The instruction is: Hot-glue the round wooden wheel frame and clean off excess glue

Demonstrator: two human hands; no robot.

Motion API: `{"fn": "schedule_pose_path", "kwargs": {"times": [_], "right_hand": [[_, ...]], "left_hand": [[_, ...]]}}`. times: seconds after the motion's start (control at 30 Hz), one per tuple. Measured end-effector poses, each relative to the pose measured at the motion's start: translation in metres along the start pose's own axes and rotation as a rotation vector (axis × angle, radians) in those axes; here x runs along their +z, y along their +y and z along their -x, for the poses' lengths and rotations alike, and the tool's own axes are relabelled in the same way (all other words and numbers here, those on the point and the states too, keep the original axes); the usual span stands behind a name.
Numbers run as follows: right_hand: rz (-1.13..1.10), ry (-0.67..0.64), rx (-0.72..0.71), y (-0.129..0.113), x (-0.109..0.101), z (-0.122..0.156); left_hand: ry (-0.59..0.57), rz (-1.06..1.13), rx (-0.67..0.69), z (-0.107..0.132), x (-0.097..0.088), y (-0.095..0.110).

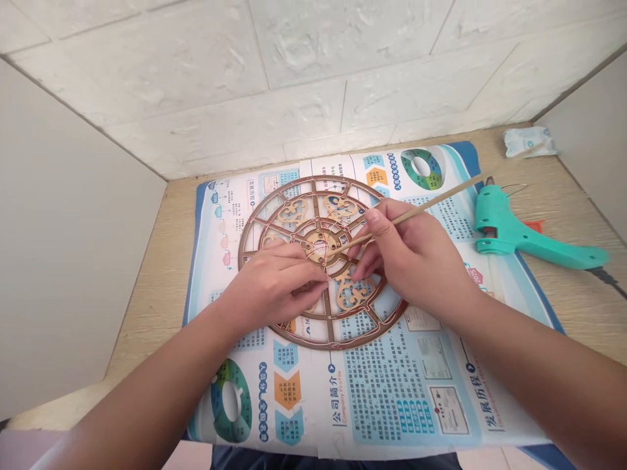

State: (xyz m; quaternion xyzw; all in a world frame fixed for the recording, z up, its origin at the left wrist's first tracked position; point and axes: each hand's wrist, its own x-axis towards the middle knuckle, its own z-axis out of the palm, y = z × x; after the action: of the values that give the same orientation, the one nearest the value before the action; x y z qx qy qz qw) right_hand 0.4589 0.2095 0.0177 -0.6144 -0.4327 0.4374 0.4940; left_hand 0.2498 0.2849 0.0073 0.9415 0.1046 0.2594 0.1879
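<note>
A round brown openwork wheel (329, 339) with spokes and gold scroll ornaments lies flat on a printed paper sheet (392, 418). Thin red and pale wires run along its rings and near its hub. My right hand (411, 248) grips a slender wooden stick (441, 197) like a pencil, and the stick's lower tip reaches the wheel's hub. Over the left part of the wheel rests my left hand (281, 281), its thumb and forefinger pinched together close to a thin wire below the hub. What those fingertips hold is too small to make out.
A teal glue gun (519, 228) with a dark cord lies to the right on the wooden tabletop (157, 274). Behind it sits a small white packet (529, 141). A white brick-patterned wall (304, 98) stands at the back, with pale panels on both sides.
</note>
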Motion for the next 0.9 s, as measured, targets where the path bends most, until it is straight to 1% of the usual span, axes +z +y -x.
{"fn": "schedule_pose_path", "kwargs": {"times": [0.1, 0.2, 0.27, 0.3, 0.37, 0.4, 0.47, 0.53, 0.7, 0.8, 0.9], "right_hand": [[-0.077, 0.057, 0.067, -0.001, 0.001, -0.003], [-0.122, 0.095, 0.05, -0.004, 0.0, -0.002], [-0.19, 0.097, 0.026, -0.006, -0.002, -0.001], [-0.234, 0.087, 0.023, -0.008, -0.003, -0.001], [-0.32, 0.058, 0.038, -0.01, -0.006, -0.002], [-0.353, 0.042, 0.05, -0.011, -0.007, -0.002], [-0.399, 0.013, 0.058, -0.012, -0.007, -0.002], [-0.428, -0.022, 0.035, -0.012, -0.007, -0.001], [-0.433, -0.109, -0.032, -0.009, -0.002, 0.005], [-0.414, -0.124, -0.099, -0.012, 0.001, 0.01], [-0.338, -0.125, -0.204, -0.014, 0.003, 0.016]], "left_hand": [[0.0, 0.012, -0.014, 0.0, -0.001, 0.0], [-0.008, 0.009, -0.024, 0.0, -0.002, 0.0], [0.004, 0.015, 0.003, 0.0, -0.003, 0.0], [0.026, 0.029, 0.022, 0.0, -0.004, 0.001], [0.123, 0.047, 0.051, -0.001, -0.006, 0.003], [0.181, 0.046, 0.047, -0.002, -0.007, 0.004], [0.286, 0.026, -0.004, -0.003, -0.009, 0.008], [0.323, -0.008, -0.066, -0.004, -0.01, 0.011], [0.322, -0.05, -0.159, -0.006, -0.008, 0.016], [0.332, -0.073, -0.163, -0.007, -0.006, 0.018], [0.337, -0.088, -0.141, -0.008, -0.007, 0.018]]}}
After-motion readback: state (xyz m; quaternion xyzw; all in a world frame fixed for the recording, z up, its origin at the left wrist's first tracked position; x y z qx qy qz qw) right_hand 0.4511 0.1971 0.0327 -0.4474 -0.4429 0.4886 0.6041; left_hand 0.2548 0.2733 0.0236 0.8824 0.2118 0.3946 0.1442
